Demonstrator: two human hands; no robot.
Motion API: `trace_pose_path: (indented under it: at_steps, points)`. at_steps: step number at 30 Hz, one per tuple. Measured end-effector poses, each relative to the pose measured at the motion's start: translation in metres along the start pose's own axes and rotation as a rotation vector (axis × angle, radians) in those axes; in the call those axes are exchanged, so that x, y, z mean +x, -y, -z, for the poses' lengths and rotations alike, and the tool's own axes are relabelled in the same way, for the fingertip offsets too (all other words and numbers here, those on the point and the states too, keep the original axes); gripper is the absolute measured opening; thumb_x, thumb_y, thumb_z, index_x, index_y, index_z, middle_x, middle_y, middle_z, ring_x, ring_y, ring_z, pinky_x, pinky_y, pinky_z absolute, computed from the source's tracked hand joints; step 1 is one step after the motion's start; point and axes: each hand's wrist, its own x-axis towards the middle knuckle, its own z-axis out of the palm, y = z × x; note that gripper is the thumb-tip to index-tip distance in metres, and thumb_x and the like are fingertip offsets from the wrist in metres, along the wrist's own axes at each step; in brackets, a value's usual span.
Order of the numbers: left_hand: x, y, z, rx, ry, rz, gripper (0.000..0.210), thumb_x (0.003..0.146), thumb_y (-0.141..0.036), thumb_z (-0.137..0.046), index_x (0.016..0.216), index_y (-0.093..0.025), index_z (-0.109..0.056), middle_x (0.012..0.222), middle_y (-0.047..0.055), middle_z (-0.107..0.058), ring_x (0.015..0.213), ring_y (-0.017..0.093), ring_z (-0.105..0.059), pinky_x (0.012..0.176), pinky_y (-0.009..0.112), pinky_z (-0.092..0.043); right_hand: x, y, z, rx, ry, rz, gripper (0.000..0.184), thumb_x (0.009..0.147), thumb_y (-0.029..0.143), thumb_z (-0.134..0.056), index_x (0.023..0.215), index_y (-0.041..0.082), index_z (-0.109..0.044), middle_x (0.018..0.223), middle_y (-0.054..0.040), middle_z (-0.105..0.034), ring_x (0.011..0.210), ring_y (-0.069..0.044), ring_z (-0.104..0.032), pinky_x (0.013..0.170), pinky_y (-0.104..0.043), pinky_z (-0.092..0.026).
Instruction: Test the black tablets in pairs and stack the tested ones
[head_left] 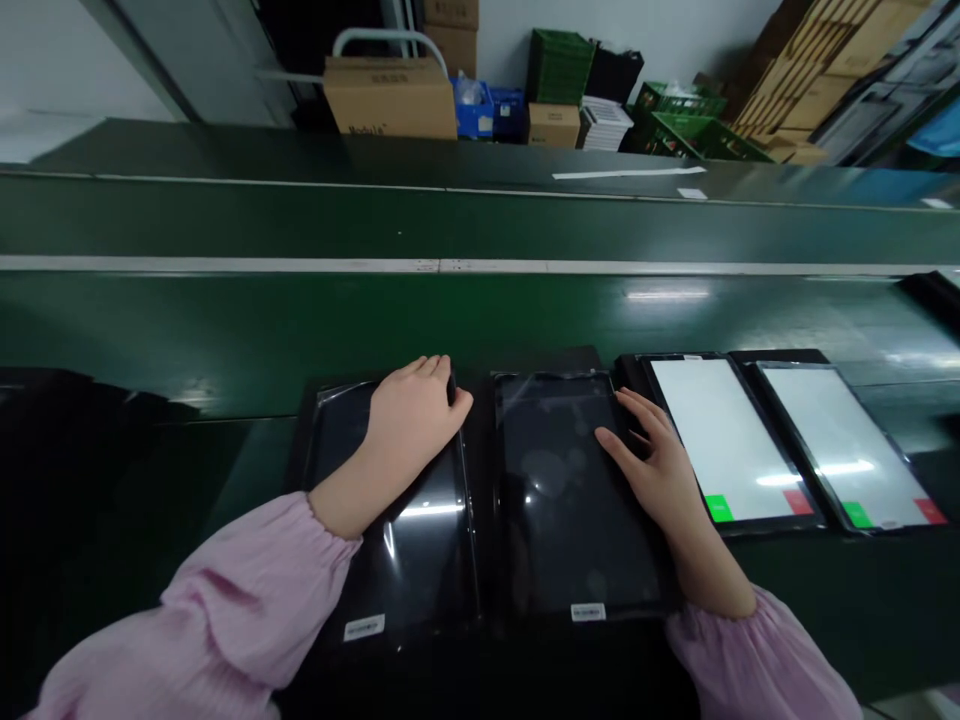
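Two dark-screened tablets lie side by side in front of me, the left tablet (427, 560) and the right tablet (570, 500), each with a small white barcode label at its lower edge. My left hand (412, 405) is over the left tablet's upper right corner, fingers bent down and thumb out to the right; a bit of something dark shows between them, but the fingertips are hidden. At the right tablet's right edge is my right hand (652, 455), its thumb over the screen and its index finger stretched along the edge, apart from each other.
Two lit tablets, one (727, 430) nearer and one (840, 430) farther right, show white screens with green and red corner squares. Beyond the green bench (337, 320) run a pale rail (300, 265) and a raised shelf. Cartons (390, 95) and green crates (559, 65) stand behind.
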Motion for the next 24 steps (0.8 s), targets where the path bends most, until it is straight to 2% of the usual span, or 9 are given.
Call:
trace_pose_path:
  at_steps: [4,6,8,10,12,15,17,19,24]
  points:
    - [0.0,0.017,-0.007,-0.137,-0.082,-0.047,0.054,0.102,-0.038,-0.044,0.138,-0.008,-0.071,0.141,0.019,-0.074,0.135,0.037,-0.067,0.117,0.057,-0.052,-0.009,-0.001,0.015,0.023,0.123,0.008,0.077,0.091,0.074,-0.069,0.155,0.032,-0.057,0.161,-0.0128,-0.058,0.148,-0.035,-0.057,0.116,-0.057,-0.056]
    - [0.0,0.026,-0.009,-0.157,-0.099,-0.055,0.054,0.105,-0.038,-0.037,0.136,-0.011,-0.072,0.138,0.017,-0.076,0.131,0.034,-0.068,0.117,0.055,-0.051,-0.027,-0.004,0.03,-0.036,0.251,0.074,0.085,0.092,0.071,-0.07,0.165,0.035,-0.045,0.172,-0.011,-0.046,0.159,-0.037,-0.044,0.126,-0.06,-0.045]
    - [0.001,0.032,-0.01,-0.185,-0.11,-0.056,0.054,0.107,-0.036,-0.032,0.131,-0.013,-0.074,0.134,0.016,-0.077,0.127,0.032,-0.069,0.117,0.053,-0.051,-0.052,-0.01,0.043,-0.159,0.359,0.171,0.102,0.085,0.069,-0.08,0.17,0.037,-0.034,0.18,-0.0096,-0.029,0.167,-0.042,-0.023,0.128,-0.064,-0.04]
    - [0.003,0.036,-0.01,-0.212,-0.111,-0.051,0.055,0.107,-0.035,-0.028,0.124,-0.015,-0.077,0.129,0.015,-0.078,0.123,0.031,-0.07,0.115,0.051,-0.051,-0.079,-0.014,0.049,-0.286,0.394,0.237,0.134,0.07,0.062,-0.094,0.175,0.037,-0.016,0.183,-0.0116,-0.019,0.167,-0.047,-0.017,0.124,-0.065,-0.045]
    - [0.007,0.038,-0.009,-0.233,-0.101,-0.04,0.056,0.108,-0.035,-0.026,0.115,-0.016,-0.078,0.123,0.015,-0.079,0.119,0.031,-0.071,0.113,0.05,-0.053,-0.102,-0.017,0.048,-0.398,0.34,0.26,0.15,0.064,0.048,-0.1,0.176,0.038,-0.001,0.183,-0.0131,-0.015,0.165,-0.05,-0.023,0.122,-0.067,-0.047]
    - [0.01,0.04,-0.005,-0.249,-0.079,-0.032,0.056,0.106,-0.035,-0.026,0.106,-0.016,-0.079,0.116,0.016,-0.079,0.114,0.031,-0.071,0.108,0.05,-0.054,-0.117,-0.016,0.041,-0.472,0.292,0.251,0.14,0.074,0.033,-0.094,0.175,0.041,0.003,0.182,-0.0122,-0.02,0.161,-0.046,-0.037,0.126,-0.067,-0.043]
    - [0.01,0.04,-0.002,-0.255,-0.062,-0.041,0.056,0.105,-0.034,-0.026,0.104,-0.017,-0.079,0.115,0.016,-0.079,0.113,0.031,-0.071,0.108,0.05,-0.054,-0.116,-0.015,0.04,-0.465,0.325,0.246,0.132,0.08,0.033,-0.089,0.175,0.042,0.003,0.181,-0.0126,-0.024,0.158,-0.044,-0.043,0.125,-0.065,-0.045]
    - [0.008,0.04,-0.001,-0.262,-0.044,-0.053,0.056,0.104,-0.034,-0.025,0.104,-0.017,-0.079,0.116,0.016,-0.079,0.113,0.031,-0.07,0.109,0.05,-0.054,-0.112,-0.014,0.042,-0.456,0.34,0.244,0.133,0.081,0.037,-0.089,0.174,0.042,0.005,0.178,-0.0141,-0.028,0.157,-0.045,-0.044,0.123,-0.065,-0.048]
    - [0.007,0.039,0.001,-0.298,0.017,-0.058,0.058,0.103,-0.036,-0.026,0.111,-0.016,-0.08,0.122,0.015,-0.079,0.119,0.032,-0.07,0.111,0.05,-0.053,-0.102,-0.016,0.043,-0.5,0.266,0.255,0.144,0.069,0.044,-0.099,0.174,0.045,-0.001,0.16,-0.014,-0.048,0.139,-0.045,-0.061,0.111,-0.062,-0.059]
